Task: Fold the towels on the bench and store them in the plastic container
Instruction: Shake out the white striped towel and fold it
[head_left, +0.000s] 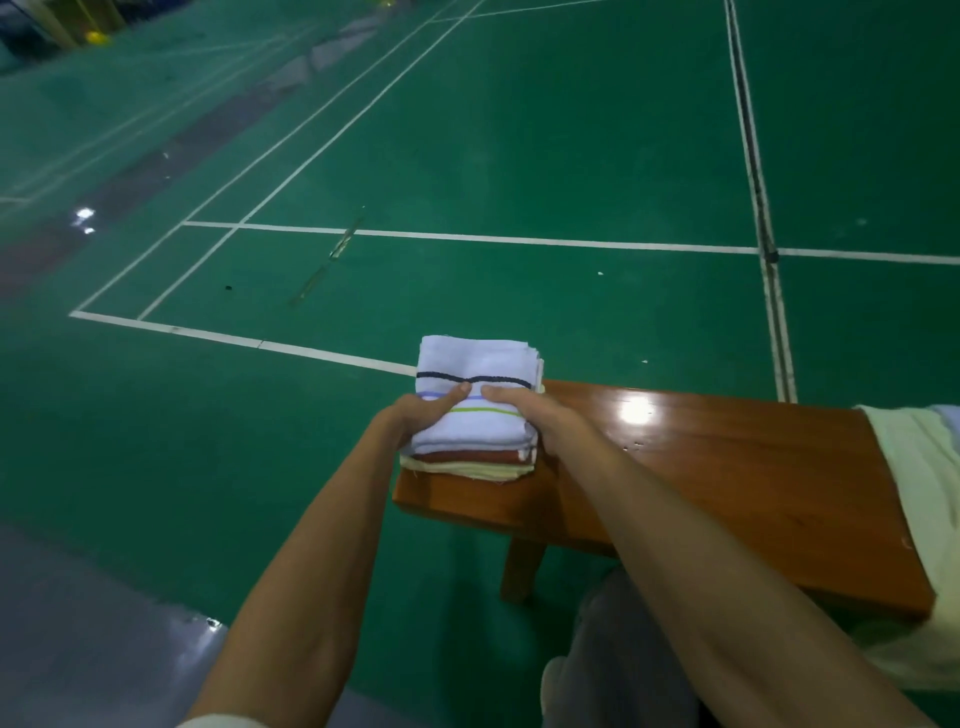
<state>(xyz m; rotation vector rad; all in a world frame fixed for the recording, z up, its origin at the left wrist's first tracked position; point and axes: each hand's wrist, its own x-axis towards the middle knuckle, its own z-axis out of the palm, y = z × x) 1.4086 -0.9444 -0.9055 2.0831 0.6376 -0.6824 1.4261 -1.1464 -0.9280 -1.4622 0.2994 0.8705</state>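
Your L hand (423, 415) & R hand (524, 413) both grip folded towels (475, 415), stacked at table (727, 467) end.

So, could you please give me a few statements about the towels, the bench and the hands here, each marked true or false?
1. The top towel of the stack is white with coloured stripes. True.
2. Both hands, the left hand and the right hand, grip the stack. True.
3. The stack sits in the middle of the wooden bench. False: it sits at the bench's end, the top towel overhanging the far edge.
4. A plastic container stands beside the stack. False: none is in view.
5. A reddish-brown towel lies under the white one. True.
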